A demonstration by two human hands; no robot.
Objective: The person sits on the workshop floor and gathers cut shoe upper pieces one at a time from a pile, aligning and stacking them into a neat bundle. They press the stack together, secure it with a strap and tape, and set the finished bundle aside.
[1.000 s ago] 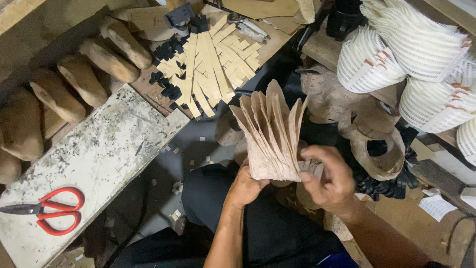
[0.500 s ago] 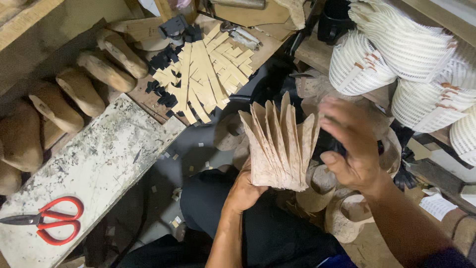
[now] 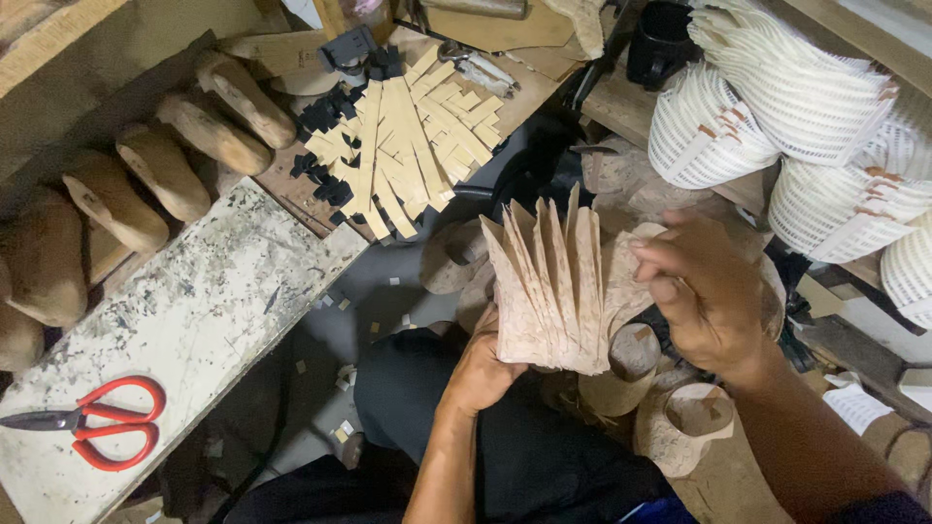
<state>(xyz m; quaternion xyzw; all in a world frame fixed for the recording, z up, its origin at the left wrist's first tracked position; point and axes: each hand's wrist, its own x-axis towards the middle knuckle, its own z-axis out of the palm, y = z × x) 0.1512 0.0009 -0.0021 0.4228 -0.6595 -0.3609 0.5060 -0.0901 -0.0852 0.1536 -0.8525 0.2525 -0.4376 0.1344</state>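
Left hand [image 3: 482,367] gripping base of fanned stack of tan leather pieces [image 3: 549,286] from below. Right hand [image 3: 704,291] curling loosely, fingertips touching the fan's rightmost piece. Red scissors [image 3: 107,423] lying well left, on speckled board [image 3: 204,311].

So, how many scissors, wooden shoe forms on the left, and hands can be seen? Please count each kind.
Scissors: 1
Wooden shoe forms along the left: 6
Hands: 2, left hand and right hand, both on the fan of tan strips
Total: 9

no packages, labels, signs or screens
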